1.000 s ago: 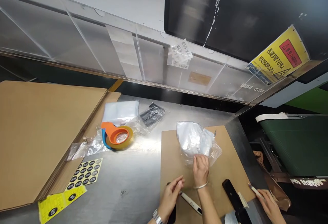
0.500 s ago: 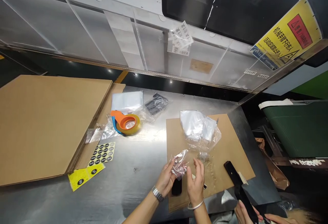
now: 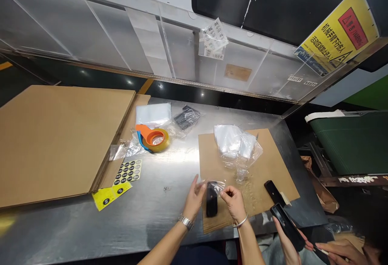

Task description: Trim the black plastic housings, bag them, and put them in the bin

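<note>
A small black device (image 3: 211, 204) is being slipped into a clear plastic bag (image 3: 217, 185) on the cardboard sheet (image 3: 273, 168), at its near-left corner. The bag's mouth is pinched by the right hand (image 3: 234, 203), while the left hand (image 3: 194, 200) rests open-fingered against the device's side. Next, the bag probably needs to be drawn fully over the device, with its mouth kept spread.

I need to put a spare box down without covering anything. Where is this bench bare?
Bare steel table runs along the near edge, below the sticker sheet and left of the left hand. The cardboard mat, with the clear bags, is crowded.
</note>
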The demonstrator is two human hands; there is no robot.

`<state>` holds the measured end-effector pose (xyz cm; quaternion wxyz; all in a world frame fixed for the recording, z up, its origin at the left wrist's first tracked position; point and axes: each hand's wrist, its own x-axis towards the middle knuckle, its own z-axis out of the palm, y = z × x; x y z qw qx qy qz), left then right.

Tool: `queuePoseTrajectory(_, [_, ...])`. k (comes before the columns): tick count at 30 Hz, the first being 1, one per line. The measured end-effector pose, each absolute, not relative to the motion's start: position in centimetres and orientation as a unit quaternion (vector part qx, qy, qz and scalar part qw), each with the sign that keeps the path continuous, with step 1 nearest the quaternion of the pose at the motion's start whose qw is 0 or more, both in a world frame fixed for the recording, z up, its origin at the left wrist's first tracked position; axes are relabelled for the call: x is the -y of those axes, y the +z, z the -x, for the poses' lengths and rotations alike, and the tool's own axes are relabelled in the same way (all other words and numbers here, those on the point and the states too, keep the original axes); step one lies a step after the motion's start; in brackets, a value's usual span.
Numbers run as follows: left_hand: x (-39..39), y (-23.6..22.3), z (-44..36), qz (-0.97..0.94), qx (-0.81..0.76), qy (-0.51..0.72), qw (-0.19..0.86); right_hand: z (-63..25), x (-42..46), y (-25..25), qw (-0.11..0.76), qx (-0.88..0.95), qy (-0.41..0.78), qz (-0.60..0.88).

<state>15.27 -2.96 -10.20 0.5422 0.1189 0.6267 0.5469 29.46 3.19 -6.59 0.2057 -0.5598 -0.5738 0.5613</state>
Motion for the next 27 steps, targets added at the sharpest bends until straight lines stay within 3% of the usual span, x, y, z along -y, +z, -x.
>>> queuePoseTrajectory(2, [3.3, -10.2, -15.4, -0.158, -0.68, 0.532, 0.479, -29.0, -2.8, -6.0, 0.192, 0.599, 0.541, 0.559])
queuePoseTrajectory(6, [3.8, -9.3, -16.2, -0.249, -0.617, 0.505, 0.549, -28.0, -1.9, -4.9, 0.171, 0.661, 0.503, 0.53])
queuePoseTrajectory(9, [4.0, -9.3, -16.7, -0.276, -0.626, 0.486, 0.544, -27.8, -1.4, -5.1, 0.168, 0.676, 0.492, 0.522])
queuePoseTrajectory(17, [4.9, -9.7, -15.3, -0.396, -0.744, 0.424, 0.33, -27.7, -1.5, -6.0, 0.177, 0.693, 0.472, 0.516])
queuePoseTrajectory(21, [4.3, -9.8, -14.6, -0.505, -0.714, 0.381, 0.3, -27.5, -2.3, -6.0, 0.159, 0.718, 0.471, 0.487])
queuePoseTrajectory(27, [4.2, -12.4, -12.4, -0.476, -0.783, 0.324, 0.235, -30.1, -1.2, -10.0, 0.113, 0.672, 0.405, 0.609])
